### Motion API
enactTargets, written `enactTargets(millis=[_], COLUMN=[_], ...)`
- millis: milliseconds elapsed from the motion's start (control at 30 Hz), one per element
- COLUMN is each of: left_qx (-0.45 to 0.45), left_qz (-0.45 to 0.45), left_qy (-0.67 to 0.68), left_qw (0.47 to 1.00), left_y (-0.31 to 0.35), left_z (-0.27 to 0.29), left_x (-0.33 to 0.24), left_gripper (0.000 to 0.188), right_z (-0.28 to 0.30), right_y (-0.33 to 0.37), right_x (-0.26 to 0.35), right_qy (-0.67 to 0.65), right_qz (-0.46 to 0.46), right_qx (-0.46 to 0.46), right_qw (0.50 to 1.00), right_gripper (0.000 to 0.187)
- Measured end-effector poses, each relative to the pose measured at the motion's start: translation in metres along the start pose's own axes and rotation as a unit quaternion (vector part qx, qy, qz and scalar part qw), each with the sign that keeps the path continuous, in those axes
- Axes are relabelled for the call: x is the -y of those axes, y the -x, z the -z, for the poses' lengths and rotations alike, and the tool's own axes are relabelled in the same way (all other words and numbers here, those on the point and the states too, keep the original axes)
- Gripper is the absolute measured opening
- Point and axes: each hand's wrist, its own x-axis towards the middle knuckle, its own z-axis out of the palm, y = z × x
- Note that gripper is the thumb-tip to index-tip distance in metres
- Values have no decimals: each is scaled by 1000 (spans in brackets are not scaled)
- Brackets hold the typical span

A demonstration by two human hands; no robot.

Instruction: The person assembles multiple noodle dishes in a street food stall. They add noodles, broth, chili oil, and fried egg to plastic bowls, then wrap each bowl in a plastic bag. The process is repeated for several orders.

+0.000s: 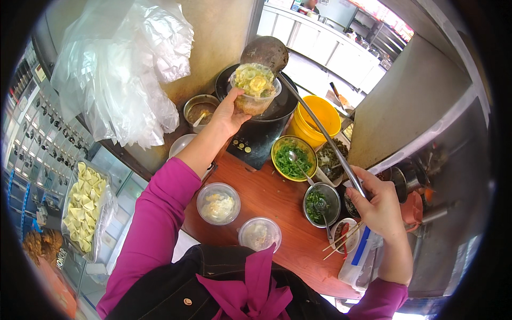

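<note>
My left hand [231, 114] is closed around a see-through plastic tub [262, 104], raised over a dark pot [221, 80]. Inside the tub are greens, something yellow like egg, and brownish liquid. My right hand [373, 205] grips the lower end of a long-handled ladle [341, 157]. Its round, dark head [264, 53] is just beyond the tub, above the pot; whether head and tub touch, I cannot tell. Two more plastic tubs, one with pale food [218, 204] and another [260, 233], stand on the reddish wooden counter [208, 253].
Beside the pot are a small pan of brown sauce [200, 111] and a yellow bucket [322, 120]. Chopped greens fill a yellow-rimmed bowl [292, 158] and a metal bowl [321, 204]. Plastic bags [122, 74] hang at left, above a tray of folded dumplings [84, 208].
</note>
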Motion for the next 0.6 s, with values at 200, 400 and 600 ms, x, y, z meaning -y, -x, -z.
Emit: enactTargets(millis=[200, 400, 600], left_qx=[1, -16, -18], left_qz=[-8, -13, 10], left_qy=[-19, -19, -52], left_qw=[1000, 1000, 998], left_y=[-3, 2, 35], left_z=[12, 20, 28], left_x=[-1, -6, -19], left_gripper=[61, 64, 73], right_z=[-8, -2, -44], right_y=[0, -22, -86], right_x=[-2, -7, -33], right_qy=[59, -194, -335], right_qz=[44, -61, -154], right_qx=[-50, 0, 49], right_qw=[996, 979, 928], right_gripper=[35, 34, 32])
